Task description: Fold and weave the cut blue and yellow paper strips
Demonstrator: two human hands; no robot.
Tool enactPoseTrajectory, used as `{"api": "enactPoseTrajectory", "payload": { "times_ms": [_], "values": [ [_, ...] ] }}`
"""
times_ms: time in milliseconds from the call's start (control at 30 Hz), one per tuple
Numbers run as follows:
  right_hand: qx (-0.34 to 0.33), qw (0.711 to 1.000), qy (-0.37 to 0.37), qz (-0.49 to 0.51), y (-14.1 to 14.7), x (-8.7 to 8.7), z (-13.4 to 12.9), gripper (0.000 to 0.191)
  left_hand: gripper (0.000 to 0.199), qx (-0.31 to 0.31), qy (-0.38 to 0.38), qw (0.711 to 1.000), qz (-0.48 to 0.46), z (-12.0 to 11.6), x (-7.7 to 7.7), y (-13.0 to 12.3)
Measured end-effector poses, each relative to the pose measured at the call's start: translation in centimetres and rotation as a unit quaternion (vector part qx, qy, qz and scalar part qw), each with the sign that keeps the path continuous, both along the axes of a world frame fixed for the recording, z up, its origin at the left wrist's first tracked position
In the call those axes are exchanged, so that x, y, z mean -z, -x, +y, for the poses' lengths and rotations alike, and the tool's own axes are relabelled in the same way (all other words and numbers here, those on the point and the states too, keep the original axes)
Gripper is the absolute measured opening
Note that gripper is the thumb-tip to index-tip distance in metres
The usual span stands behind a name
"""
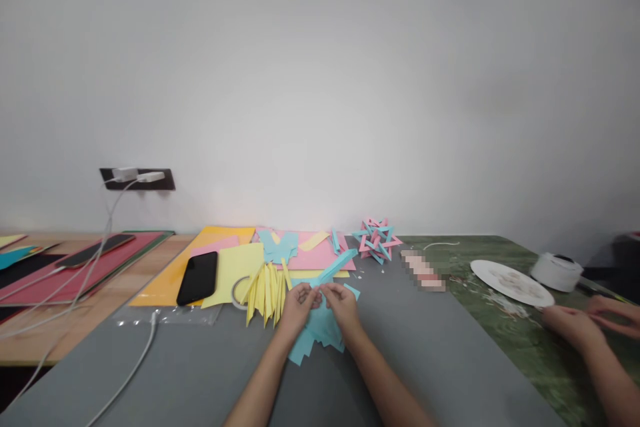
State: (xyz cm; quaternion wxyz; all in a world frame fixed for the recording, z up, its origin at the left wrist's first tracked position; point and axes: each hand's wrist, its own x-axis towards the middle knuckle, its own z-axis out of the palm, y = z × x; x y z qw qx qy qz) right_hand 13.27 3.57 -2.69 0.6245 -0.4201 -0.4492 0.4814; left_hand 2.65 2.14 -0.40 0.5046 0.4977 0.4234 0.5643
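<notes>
My left hand (300,301) and my right hand (341,300) meet fingertip to fingertip over the grey table, both closed in a pinch on a small piece of light-blue paper, mostly hidden by the fingers. Below and behind them spreads a pile of light-blue paper pieces (324,330). A folded light-blue paper strip (339,265) slants up just beyond my fingertips; whether it joins the pinched piece I cannot tell. Left of my left hand stand several folded yellow paper strips (267,293), beside a roll of tape (239,292). A pink and blue paper star model (377,240) sits farther back.
A black phone (198,278) lies on yellow sheets (235,267) at left. A white cable (145,350) crosses the table. At right are a white plate (513,283), a white round container (557,271) and another person's hands (575,328). A wall rises behind.
</notes>
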Motion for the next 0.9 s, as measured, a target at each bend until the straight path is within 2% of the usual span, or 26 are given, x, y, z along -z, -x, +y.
{"api": "enactPoseTrajectory", "payload": {
  "times_ms": [200,433,700,833,900],
  "values": [
    [0.001,1.000,0.015,0.028,0.2,-0.1,-0.6,0.025,0.029,-0.039,-0.012,0.999,-0.022,0.2,0.6,-0.2],
    [-0.035,0.999,0.017,0.033,0.4,-0.3,-0.7,0.025,0.024,-0.077,-0.029,0.997,0.007,0.0,0.0,0.0],
    [-0.021,1.000,-0.004,0.008,1.0,-0.5,-1.0,0.027,0.021,-0.094,-0.028,0.995,0.018,-0.3,-0.4,-0.1],
    [-0.016,0.996,-0.051,-0.067,0.3,-0.3,-0.4,0.026,0.019,-0.095,0.000,0.995,-0.044,0.1,-0.4,0.5],
    [0.030,0.995,-0.061,-0.076,-0.3,0.0,0.1,0.024,0.017,-0.079,0.015,0.992,-0.093,0.4,-0.4,1.0]
  ]
}}
